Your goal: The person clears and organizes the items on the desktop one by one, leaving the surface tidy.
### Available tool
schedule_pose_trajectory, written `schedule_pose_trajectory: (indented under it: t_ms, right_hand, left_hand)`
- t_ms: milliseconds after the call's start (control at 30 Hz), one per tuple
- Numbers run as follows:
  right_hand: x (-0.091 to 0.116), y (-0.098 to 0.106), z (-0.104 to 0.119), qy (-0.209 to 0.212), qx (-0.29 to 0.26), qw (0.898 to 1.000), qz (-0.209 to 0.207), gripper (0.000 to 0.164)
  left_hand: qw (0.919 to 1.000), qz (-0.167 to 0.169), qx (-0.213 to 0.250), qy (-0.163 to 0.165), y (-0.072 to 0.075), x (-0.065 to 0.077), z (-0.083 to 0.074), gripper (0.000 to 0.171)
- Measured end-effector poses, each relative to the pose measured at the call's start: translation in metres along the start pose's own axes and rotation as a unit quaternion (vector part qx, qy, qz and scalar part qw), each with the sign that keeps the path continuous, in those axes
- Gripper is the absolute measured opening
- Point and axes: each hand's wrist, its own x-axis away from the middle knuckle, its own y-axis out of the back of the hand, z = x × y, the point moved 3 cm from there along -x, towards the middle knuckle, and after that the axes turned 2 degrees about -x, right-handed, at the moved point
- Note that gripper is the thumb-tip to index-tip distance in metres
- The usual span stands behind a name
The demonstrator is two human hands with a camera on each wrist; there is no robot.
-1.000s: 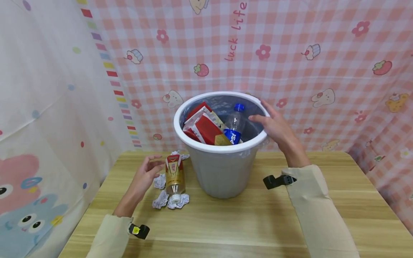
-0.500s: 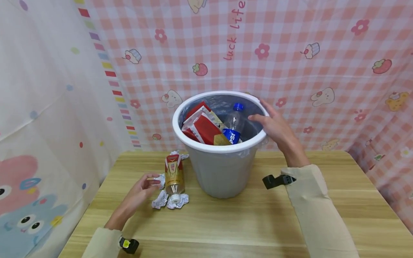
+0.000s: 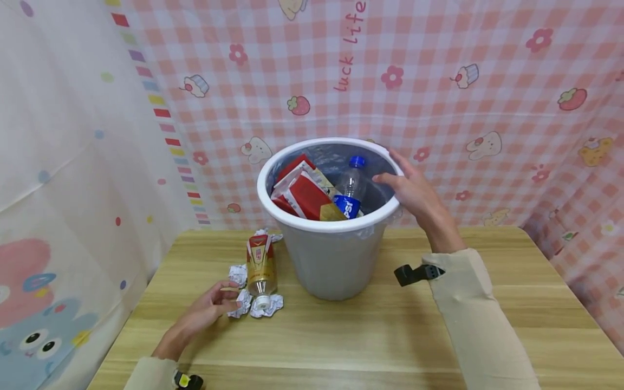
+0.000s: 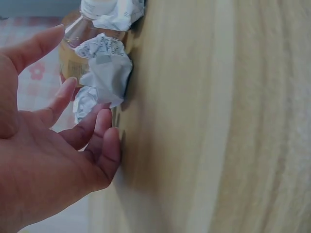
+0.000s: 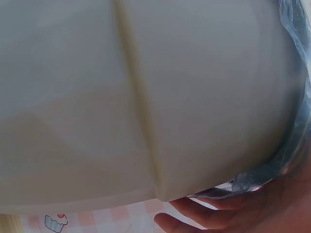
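Note:
My left hand hovers low over the table, thumb and fingers apart and holding nothing. Its fingertips are at the near left crumpled paper ball; in the left wrist view this paper lies just beyond them, and contact is hard to tell. Beside it a clear plastic bottle with a red and gold label lies among several paper balls, white cap towards me. My right hand grips the right rim of a grey trash can, thumb inside, fingers outside. In the right wrist view the can's wall fills most of the picture.
Inside the can, lined with a clear bag, are red and white cartons and a Pepsi bottle with a blue cap. The can stands on a wooden table. Behind hangs a pink checked cloth, with a white printed one at left.
My left hand has come down and towards me, from beside the bottle's upper label to the near left paper ball. The right hand stays on the can's rim. The view has shifted slightly.

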Motion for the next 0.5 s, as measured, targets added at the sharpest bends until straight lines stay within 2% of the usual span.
schedule_pose_trajectory:
  t_ms: [200, 500]
  right_hand:
    - [-0.001, -0.001, 0.000, 0.003, -0.004, 1.000, -0.002, 0.078]
    - [-0.001, -0.002, -0.002, 0.007, -0.005, 1.000, -0.003, 0.078]
  left_hand:
    - [0.9994, 0.029, -0.010, -0.014, 0.001, -0.005, 0.009, 0.056]
    - [0.9989, 0.043, -0.017, -0.009, 0.004, -0.009, 0.012, 0.060]
